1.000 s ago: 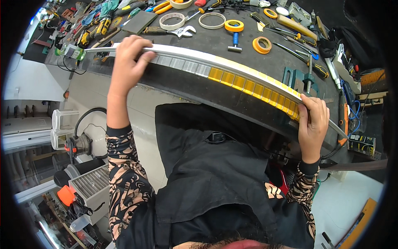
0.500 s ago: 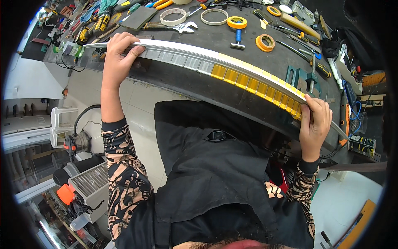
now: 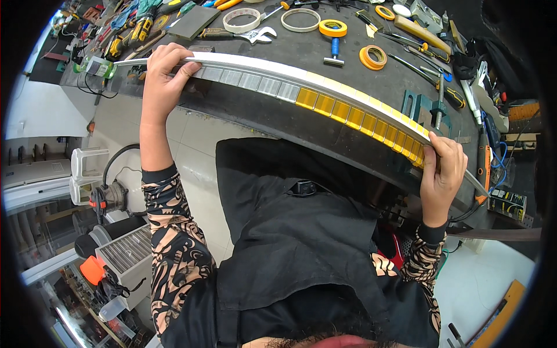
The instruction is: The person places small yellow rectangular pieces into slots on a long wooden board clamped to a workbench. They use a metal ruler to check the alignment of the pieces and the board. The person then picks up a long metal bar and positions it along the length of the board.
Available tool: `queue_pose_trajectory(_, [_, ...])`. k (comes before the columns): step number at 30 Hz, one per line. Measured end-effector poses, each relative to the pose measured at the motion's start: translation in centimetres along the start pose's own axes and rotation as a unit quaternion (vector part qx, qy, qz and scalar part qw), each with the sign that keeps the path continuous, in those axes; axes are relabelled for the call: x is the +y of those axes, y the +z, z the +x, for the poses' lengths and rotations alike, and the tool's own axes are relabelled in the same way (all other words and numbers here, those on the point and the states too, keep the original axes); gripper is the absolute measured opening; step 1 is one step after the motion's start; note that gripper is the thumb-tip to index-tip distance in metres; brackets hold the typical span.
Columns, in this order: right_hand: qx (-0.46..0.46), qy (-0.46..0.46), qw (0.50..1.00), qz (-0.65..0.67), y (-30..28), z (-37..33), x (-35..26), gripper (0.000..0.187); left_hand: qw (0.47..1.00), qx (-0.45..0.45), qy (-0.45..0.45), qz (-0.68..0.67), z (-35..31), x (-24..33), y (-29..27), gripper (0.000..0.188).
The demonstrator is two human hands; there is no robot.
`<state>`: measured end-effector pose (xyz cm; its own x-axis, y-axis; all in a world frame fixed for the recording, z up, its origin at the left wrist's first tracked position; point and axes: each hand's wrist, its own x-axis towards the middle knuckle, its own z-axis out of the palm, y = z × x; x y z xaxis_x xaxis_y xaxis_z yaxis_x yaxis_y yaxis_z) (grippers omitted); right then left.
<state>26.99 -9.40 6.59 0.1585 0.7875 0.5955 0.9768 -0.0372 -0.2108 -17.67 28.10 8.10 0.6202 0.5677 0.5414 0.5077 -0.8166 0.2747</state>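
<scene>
A long, narrow metal strip (image 3: 268,87) spans the front edge of the workbench, raised between my two hands. Its ribbed side is silver on the left and covered in see-through yellow (image 3: 342,112) on the right. My left hand (image 3: 166,74) pinches the silver part near its left end, thumb on the near side and fingers over the far edge. At the yellow right part, my right hand (image 3: 444,171) grips with the thumb beneath and fingers on top. Both ends stick out beyond my hands.
On the dark workbench (image 3: 301,49) lie an adjustable wrench (image 3: 255,36), yellow tape (image 3: 333,28), tan tape (image 3: 372,57) and a blue-handled tool (image 3: 335,51). A green vise (image 3: 426,107) stands near my right hand. A clear green bottle (image 3: 101,66) lies past the strip's left end.
</scene>
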Motion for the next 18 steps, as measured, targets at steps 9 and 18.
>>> queue_pose_trajectory(9, [-0.003, 0.007, 1.0, 0.01, -0.06, -0.04, 0.09, 0.027, 1.0, 0.004, 0.002, 0.004, -0.05, 0.09, 0.06, 0.027])
queue_pose_trajectory(18, [-0.001, 0.006, 1.0, 0.013, 0.1, -0.07, 0.26, 0.027, 1.0, 0.006, 0.01, 0.008, -0.07, 0.22, -0.04, 0.026])
